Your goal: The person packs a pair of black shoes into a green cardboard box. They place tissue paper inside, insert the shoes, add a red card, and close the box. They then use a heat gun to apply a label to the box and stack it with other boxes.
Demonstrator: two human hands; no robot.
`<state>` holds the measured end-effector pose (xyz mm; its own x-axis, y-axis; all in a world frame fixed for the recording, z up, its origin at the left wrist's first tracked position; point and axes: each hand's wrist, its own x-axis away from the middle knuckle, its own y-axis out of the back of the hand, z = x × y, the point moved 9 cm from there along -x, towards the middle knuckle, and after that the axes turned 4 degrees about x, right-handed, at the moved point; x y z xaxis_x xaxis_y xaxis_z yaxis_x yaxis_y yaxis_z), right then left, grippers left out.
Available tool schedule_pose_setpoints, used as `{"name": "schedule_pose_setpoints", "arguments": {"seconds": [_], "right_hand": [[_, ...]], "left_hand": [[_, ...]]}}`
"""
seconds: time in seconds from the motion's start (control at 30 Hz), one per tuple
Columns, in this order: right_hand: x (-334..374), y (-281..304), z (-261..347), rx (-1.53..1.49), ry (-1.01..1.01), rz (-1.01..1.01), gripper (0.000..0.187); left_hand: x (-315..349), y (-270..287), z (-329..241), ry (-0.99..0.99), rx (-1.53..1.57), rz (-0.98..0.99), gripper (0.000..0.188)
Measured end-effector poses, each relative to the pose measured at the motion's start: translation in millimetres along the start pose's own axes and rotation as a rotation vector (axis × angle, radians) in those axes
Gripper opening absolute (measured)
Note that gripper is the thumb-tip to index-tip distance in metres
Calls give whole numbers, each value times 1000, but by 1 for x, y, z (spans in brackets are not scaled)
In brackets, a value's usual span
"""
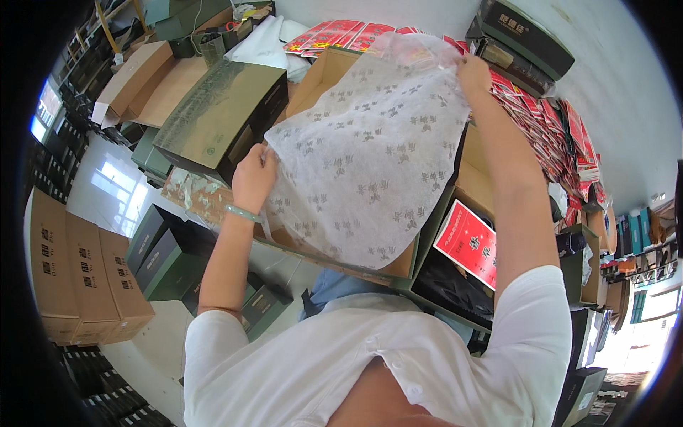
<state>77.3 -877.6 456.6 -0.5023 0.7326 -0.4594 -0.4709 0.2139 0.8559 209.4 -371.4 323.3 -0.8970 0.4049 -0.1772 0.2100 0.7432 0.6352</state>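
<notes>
A thin white wrapping sheet [366,156] with grey printed marks is spread between my hands. Its far corner is pinched in my right hand [474,75], up at the far right. My left hand [254,174] has its fingers closed on the sheet's left edge. Crumpled clear plastic [413,48] lies bunched along the far edge, beside my right hand. Under the sheet, an open shoebox [324,75] shows its brown cardboard inside; most of its contents are hidden. Close by on the right, another open box holds a black shoe [445,281] and a red card [468,242].
Left of the sheet sits a closed olive shoebox [220,114], with an open brown carton [153,82] beyond it. Red packets [533,128] are heaped along the wall, near stacked dark boxes [523,39]. Brown cartons [82,274] and green boxes [174,256] stand on the floor at left.
</notes>
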Motion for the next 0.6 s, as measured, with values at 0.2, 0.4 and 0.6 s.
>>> {"name": "schedule_pose_setpoints", "arguments": {"seconds": [0.2,0.4,0.6], "right_hand": [[-4,-62,22,-36,-70,33,32],[-9,-107,25,81,6,249,55],[132,-67,144,108,485,413,85]], "left_hand": [[-1,0,1,-43,-51,-57,27],[-7,-10,-5,-25,-71,-9,27],[-1,4,3,-22,-56,-59,27]]}}
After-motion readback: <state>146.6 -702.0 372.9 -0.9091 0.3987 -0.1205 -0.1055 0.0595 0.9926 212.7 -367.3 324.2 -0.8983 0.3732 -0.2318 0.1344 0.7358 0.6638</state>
